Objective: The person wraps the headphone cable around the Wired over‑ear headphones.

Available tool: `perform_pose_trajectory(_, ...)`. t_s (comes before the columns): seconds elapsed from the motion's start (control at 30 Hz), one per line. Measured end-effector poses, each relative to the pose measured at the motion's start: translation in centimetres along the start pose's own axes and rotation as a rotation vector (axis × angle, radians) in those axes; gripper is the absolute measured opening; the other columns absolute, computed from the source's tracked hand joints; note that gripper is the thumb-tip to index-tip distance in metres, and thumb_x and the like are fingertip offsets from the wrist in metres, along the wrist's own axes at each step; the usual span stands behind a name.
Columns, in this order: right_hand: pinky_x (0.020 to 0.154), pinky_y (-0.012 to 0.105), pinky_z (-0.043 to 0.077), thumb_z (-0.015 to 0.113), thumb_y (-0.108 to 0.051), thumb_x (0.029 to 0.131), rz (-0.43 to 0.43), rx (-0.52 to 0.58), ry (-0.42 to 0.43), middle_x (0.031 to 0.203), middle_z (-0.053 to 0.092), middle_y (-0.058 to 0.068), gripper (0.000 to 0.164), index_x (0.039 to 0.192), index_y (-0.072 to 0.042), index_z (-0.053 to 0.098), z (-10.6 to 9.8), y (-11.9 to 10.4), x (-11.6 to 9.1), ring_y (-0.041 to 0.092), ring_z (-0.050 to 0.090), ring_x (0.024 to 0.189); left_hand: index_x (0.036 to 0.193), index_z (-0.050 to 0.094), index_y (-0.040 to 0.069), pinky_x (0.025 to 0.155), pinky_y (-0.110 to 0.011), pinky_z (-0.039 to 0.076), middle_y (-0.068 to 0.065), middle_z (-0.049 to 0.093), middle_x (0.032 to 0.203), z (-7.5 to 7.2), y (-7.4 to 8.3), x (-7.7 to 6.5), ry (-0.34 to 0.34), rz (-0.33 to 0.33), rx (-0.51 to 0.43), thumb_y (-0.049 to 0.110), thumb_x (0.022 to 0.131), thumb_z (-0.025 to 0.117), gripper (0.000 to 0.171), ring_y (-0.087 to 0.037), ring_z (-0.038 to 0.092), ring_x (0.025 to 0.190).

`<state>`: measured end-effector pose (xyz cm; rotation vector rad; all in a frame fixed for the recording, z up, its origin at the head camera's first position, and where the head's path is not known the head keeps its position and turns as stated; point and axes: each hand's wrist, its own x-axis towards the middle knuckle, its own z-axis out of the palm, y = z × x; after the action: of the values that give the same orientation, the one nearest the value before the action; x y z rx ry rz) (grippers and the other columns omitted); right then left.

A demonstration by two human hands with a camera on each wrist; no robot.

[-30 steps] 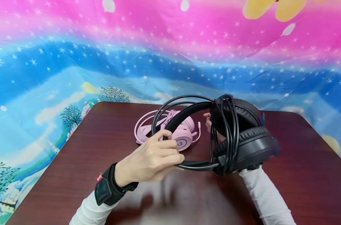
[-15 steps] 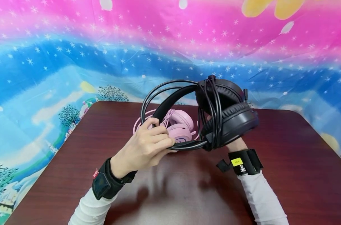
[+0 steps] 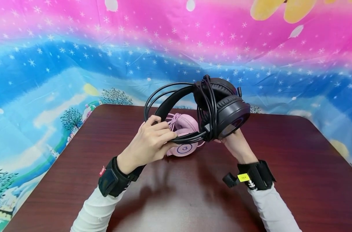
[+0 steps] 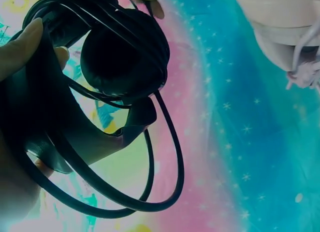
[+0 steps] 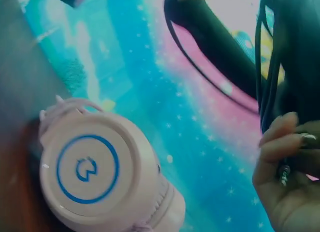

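Black headphones [image 3: 232,111] are held up above the table, tilted, with their looped cable wrapped over the ear cups. My left hand [image 3: 148,140] grips the headband, fingers curled round it; the left wrist view shows the thumb on the padded band [image 4: 55,92]. Beneath the ear cups, my right hand [image 3: 238,146] holds the headphones from the far side, its fingers mostly hidden in the head view. Curled fingers [image 5: 280,137] appear beside the cable in the right wrist view. Pink headphones [image 3: 184,149] lie behind, partly covered by the black headband and my left hand.
The dark reddish-brown table [image 3: 295,154] stretches out on both sides. A colourful backdrop cloth [image 3: 176,42] hangs behind its far edge. A small black camera piece [image 3: 229,179] sticks out from my right wrist strap [image 3: 258,175].
Both hands have raised the black headphones and shifted them leftward and away from me. My right wrist and part of the hand, hidden behind the ear cups at first, now show below them.
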<state>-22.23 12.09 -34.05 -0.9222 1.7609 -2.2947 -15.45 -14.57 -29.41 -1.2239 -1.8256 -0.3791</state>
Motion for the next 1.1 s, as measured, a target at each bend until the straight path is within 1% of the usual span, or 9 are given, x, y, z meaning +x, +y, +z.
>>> perform_pose_trajectory(0.13,0.065,0.033,0.031,0.033,0.004,0.099,-0.019,-0.076,-0.066,0.072,0.031,0.002,0.027,0.086,-0.016,0.046,0.3,-0.8,-1.1,0.016,0.034,0.066,0.081,0.058,0.004,0.074,-0.041,0.04,-0.001,0.052,0.066,0.4,-0.2,-0.1,-0.027,-0.004,-0.01,0.005,0.071,0.077,0.021,-0.019,0.049,0.067)
perform_pose_trajectory(0.2,0.068,0.03,0.036,0.032,0.009,0.096,-0.026,-0.04,-0.069,0.075,0.037,0.002,0.029,0.091,-0.012,0.051,0.3,-1.4,-1.4,0.016,0.038,0.07,0.08,0.058,0.005,0.073,-0.041,0.039,-0.001,0.051,0.066,0.5,-0.3,-0.1,-0.035,-0.009,-0.02,0.005,0.072,0.076,0.02,-0.019,0.048,0.067)
perform_pose_trajectory(0.37,0.093,0.032,0.041,0.031,0.012,0.092,-0.085,0.182,-0.207,0.098,0.062,0.004,0.043,0.111,-0.008,0.064,-0.1,-2.7,-1.5,0.017,0.055,0.093,0.079,0.058,0.005,0.072,-0.04,0.038,-0.001,0.052,0.065,0.7,-0.2,0.1,-0.029,-0.013,-0.035,0.005,0.071,0.077,0.021,-0.019,0.047,0.066)
perform_pose_trajectory(0.47,0.099,0.036,0.038,0.03,0.002,0.097,-0.069,0.342,-0.326,0.117,0.06,0.007,0.042,0.128,-0.007,0.057,-0.7,-3.3,-1.3,0.02,0.053,0.106,0.08,0.058,0.005,0.072,-0.04,0.039,-0.001,0.052,0.066,0.9,0.0,0.1,-0.028,-0.005,-0.03,0.004,0.07,0.079,0.023,-0.019,0.048,0.067)
perform_pose_trajectory(0.53,0.097,0.037,0.039,0.036,-0.013,0.102,-0.037,0.383,-0.327,0.125,0.056,0.008,0.038,0.137,-0.009,0.049,-1.0,-3.6,-1.3,0.021,0.052,0.11,0.081,0.058,0.005,0.073,-0.04,0.039,-0.001,0.052,0.066,1.1,0.1,0.1,-0.039,0.0,-0.02,0.004,0.07,0.079,0.024,-0.02,0.048,0.068)
perform_pose_trajectory(0.67,0.095,0.036,0.041,0.036,-0.048,0.099,0.067,0.378,-0.177,0.133,0.051,0.007,0.055,0.143,-0.016,0.043,-1.3,-4.4,-1.2,0.021,0.049,0.118,0.08,0.057,0.005,0.075,-0.041,0.038,0.0,0.053,0.065,1.7,-0.1,0.6,-0.08,0.013,0.012,0.007,0.074,0.078,0.021,-0.019,0.047,0.069)
perform_pose_trajectory(0.77,0.094,0.043,0.041,0.033,-0.059,0.095,0.181,0.62,-0.024,0.132,0.053,0.012,0.065,0.138,-0.013,0.048,-1.3,-4.8,-0.8,0.027,0.05,0.118,0.078,0.058,0.007,0.077,-0.041,0.039,0.001,0.057,0.066,2.5,-0.3,1.5,-0.131,0.026,0.084,0.011,0.077,0.076,0.019,-0.018,0.049,0.071)
perform_pose_trajectory(0.9,0.089,0.056,0.038,0.046,-0.055,0.094,0.289,0.964,0.221,0.129,0.053,0.017,0.062,0.135,-0.009,0.049,-2.1,-5.7,-0.2,0.035,0.048,0.116,0.079,0.06,0.008,0.083,-0.04,0.038,0.001,0.063,0.072,3.9,-0.4,2.8,-0.234,0.007,0.16,0.018,0.081,0.075,0.017,-0.018,0.053,0.077)
perform_pose_trajectory(1.1,0.088,0.059,0.033,0.054,-0.041,0.092,0.381,0.913,0.452,0.132,0.046,0.009,0.046,0.131,-0.016,0.053,-4.6,-5.3,0.7,0.031,0.042,0.119,0.086,0.066,0.012,0.087,-0.038,0.036,0.003,0.068,0.079,6.9,-0.3,3.9,-0.411,-0.12,0.163,0.024,0.086,0.07,0.012,-0.017,0.055,0.084)
